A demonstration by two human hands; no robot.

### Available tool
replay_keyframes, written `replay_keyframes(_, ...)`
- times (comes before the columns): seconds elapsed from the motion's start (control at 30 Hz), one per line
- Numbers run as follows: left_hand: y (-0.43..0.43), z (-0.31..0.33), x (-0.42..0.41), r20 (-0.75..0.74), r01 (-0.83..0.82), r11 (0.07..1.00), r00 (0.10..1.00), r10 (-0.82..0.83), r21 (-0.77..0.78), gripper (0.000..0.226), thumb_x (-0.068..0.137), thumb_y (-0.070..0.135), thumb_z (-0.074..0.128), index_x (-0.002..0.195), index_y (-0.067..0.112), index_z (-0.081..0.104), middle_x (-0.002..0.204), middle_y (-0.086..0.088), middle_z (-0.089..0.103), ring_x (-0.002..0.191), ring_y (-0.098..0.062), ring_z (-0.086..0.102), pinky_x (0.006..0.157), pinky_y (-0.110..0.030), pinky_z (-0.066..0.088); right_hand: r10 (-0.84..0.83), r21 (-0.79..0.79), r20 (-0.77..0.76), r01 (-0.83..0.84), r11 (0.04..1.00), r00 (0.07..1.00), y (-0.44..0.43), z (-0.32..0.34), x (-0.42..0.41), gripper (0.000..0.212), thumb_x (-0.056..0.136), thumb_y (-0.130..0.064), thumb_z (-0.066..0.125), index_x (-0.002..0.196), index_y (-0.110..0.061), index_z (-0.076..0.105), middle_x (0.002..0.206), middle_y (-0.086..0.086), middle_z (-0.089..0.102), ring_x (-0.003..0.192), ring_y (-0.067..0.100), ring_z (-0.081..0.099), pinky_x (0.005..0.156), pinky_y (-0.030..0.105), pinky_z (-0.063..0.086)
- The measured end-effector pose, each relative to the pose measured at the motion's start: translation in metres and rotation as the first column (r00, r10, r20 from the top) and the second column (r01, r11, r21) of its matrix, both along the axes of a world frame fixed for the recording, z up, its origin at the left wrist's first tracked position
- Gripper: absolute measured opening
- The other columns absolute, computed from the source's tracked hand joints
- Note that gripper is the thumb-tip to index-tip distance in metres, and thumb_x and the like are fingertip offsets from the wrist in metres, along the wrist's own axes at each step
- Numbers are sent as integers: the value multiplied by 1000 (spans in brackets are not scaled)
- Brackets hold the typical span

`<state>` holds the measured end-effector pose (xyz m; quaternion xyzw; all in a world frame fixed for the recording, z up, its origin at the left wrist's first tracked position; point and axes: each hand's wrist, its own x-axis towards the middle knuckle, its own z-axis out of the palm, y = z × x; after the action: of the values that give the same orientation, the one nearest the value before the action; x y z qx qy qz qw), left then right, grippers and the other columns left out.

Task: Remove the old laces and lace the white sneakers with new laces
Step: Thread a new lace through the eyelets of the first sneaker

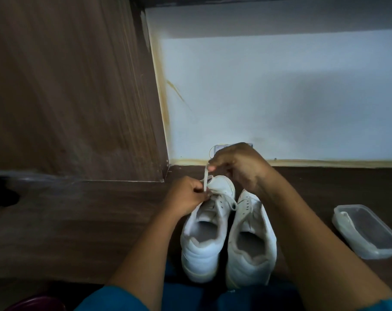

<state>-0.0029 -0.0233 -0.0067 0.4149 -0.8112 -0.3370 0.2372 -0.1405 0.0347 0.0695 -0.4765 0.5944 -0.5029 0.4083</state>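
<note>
Near the worktop (67, 232) front edge: lace (205, 178) held taut.
The right hand (237, 167) pinches it upward; the left hand (186, 196) grips it at the sneaker (204, 239).

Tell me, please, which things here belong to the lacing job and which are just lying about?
Job in hand:
- left sneaker, being worked on
- right sneaker
- lace, pinched by the right hand and the left hand

Lying about:
- plastic tub, untouched, to the right
- dark object at the left edge
</note>
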Motion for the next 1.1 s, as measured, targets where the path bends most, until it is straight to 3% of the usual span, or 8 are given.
replay_keyframes(0.17,-1,8,-8,-154,-112,981,984,87,-159,36,85,15,68,55,0,54,47,-2,36,49,-14,33,50,-27,25,63,145,-1,-62,988,998,0,-22,-11,14,83,1,56,81,-8,67,67,8,59,53,18,52,49,23,39)
replay_keyframes(0.37,14,40,-19,-631,-116,991,765,130,63,12,87,4,63,76,6,69,59,-11,58,48,-8,50,50,-19,44,87,-15,-616,-122,992,783,-5,-47,0,10,81,-4,66,74,2,70,69,17,67,65,27,64,73,43,55)
replay_keyframes(0.47,12,38,-11,-532,-38,984,838,125,172,25,83,-7,59,82,18,63,68,0,58,55,-6,54,51,-17,43,-75,-194,-243,27,981,967,-4,-30,-1,22,80,10,61,68,-7,69,58,13,63,50,16,57,55,28,52)
replay_keyframes(0.57,7,23,-4,-83,63,983,995,-49,170,20,82,-3,61,81,16,66,70,3,60,61,-8,53,60,-23,43,-46,-358,162,102,928,986,4,-1,-5,28,82,17,51,77,-4,69,60,5,64,50,11,55,49,18,45)
replay_keyframes(0.7,4,17,-4,-14,26,1000,1000,-26,14,32,89,12,63,57,11,62,50,-4,56,49,-8,42,53,-24,34,-14,-388,216,99,917,976,4,0,-5,27,91,8,49,79,-6,69,62,5,62,54,12,55,53,21,48)
replay_keyframes(0.83,15,37,-6,-443,14,987,895,58,159,36,95,4,50,62,9,61,55,-6,57,43,-8,46,45,-20,40,-195,-267,-294,116,957,936,-5,-20,-20,22,85,-14,58,65,-6,60,63,15,59,61,24,58,63,40,48)
replay_keyframes(0.93,24,53,-5,-737,175,959,674,50,225,34,93,1,46,62,4,60,57,-5,60,44,-10,49,43,-17,39,-63,-12,-801,91,996,595,-13,-34,-29,5,84,-12,59,85,-11,64,90,6,64,91,24,62,74,28,44)
replay_keyframes(1.1,32,58,-1,-817,371,893,577,-8,253,31,79,18,50,53,14,66,57,-4,62,45,-11,53,43,-18,40,99,143,-899,72,987,426,-18,-51,-35,23,86,-12,56,108,-14,62,113,2,62,102,20,56,73,21,34)
